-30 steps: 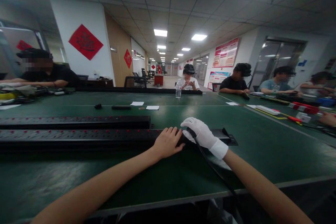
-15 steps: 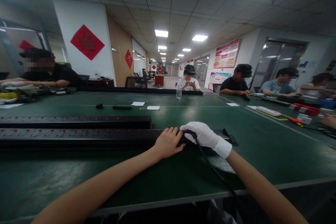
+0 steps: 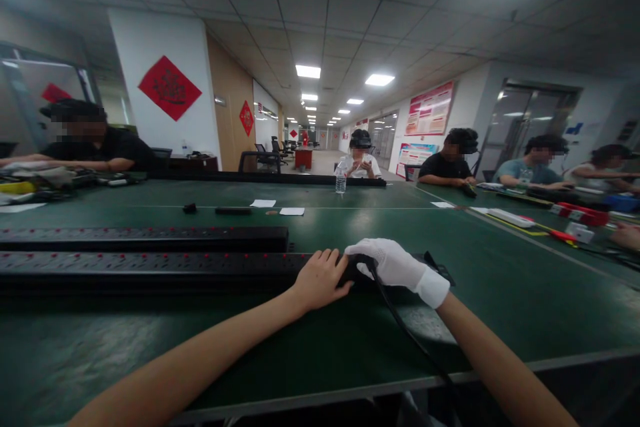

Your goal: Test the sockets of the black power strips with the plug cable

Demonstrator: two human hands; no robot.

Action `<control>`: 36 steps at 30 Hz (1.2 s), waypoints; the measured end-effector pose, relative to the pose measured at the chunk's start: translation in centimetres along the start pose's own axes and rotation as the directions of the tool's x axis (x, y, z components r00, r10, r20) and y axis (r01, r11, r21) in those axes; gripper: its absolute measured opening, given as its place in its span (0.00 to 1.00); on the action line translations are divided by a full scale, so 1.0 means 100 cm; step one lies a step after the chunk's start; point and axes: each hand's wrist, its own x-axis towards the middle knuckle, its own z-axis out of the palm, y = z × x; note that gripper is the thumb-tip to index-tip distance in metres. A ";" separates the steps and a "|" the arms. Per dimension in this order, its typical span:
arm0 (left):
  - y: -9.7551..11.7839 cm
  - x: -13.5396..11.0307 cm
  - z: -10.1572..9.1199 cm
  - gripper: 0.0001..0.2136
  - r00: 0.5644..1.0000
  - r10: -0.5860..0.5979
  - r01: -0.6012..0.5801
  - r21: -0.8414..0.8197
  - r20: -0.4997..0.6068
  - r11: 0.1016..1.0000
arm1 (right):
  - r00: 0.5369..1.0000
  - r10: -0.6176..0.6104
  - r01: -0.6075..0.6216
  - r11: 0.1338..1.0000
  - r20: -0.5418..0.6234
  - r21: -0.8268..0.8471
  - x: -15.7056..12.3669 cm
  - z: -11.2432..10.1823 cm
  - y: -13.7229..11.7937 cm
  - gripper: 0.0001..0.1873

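Note:
A long black power strip (image 3: pixel 165 269) with a row of red dots along its top lies across the table from the left. My left hand (image 3: pixel 321 279), bare, is wrapped over its right part. Just beside it, my right hand (image 3: pixel 393 263), in a white glove, is closed on a black plug (image 3: pixel 361 260) at the strip's right end. The plug's front is hidden, so I cannot tell how far it sits in the strip. From the plug a black cable (image 3: pixel 407 327) runs down over the table's near edge. A second black power strip (image 3: pixel 240 238) lies parallel behind the first.
On the green table (image 3: pixel 500 300) are a small black piece (image 3: pixel 189 208), a short black bar (image 3: pixel 233 211), white papers (image 3: pixel 292 211) and a water bottle (image 3: pixel 341 180). Another long black strip lies along the far edge. Several people sit around; tools and a red item (image 3: pixel 580 213) lie at right.
The view has tipped up slightly, so the table and hands appear a little lower. Both hands keep their hold at the strip's right end.

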 end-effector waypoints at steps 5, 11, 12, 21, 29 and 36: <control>-0.001 -0.001 0.003 0.24 1.000 0.006 -0.006 0.000 -0.001 1.000 | 1.000 0.018 -0.018 1.000 -0.001 -0.004 -0.002 -0.003 0.000 0.20; 0.000 0.000 -0.001 0.23 1.000 0.002 -0.002 -0.001 0.007 1.000 | 0.999 0.039 -0.040 0.999 -0.037 -0.029 0.001 0.004 -0.001 0.18; 0.000 0.000 0.000 0.23 1.000 0.002 -0.002 -0.002 0.007 1.000 | 0.998 0.037 -0.039 0.999 -0.050 -0.033 0.002 0.006 -0.001 0.18; 0.001 0.000 -0.002 0.22 1.000 -0.002 0.002 -0.013 0.003 1.000 | 0.995 0.047 -0.050 0.998 -0.087 -0.033 0.004 0.013 0.000 0.16; 0.000 0.000 0.004 0.24 1.000 0.000 0.000 0.009 -0.005 1.000 | 0.999 0.030 -0.031 0.999 -0.024 -0.024 -0.001 0.001 0.000 0.19; 0.000 0.000 -0.001 0.23 1.000 -0.007 0.007 -0.017 0.007 1.000 | 1.000 0.014 -0.014 1.000 -0.020 0.027 -0.004 0.000 0.003 0.24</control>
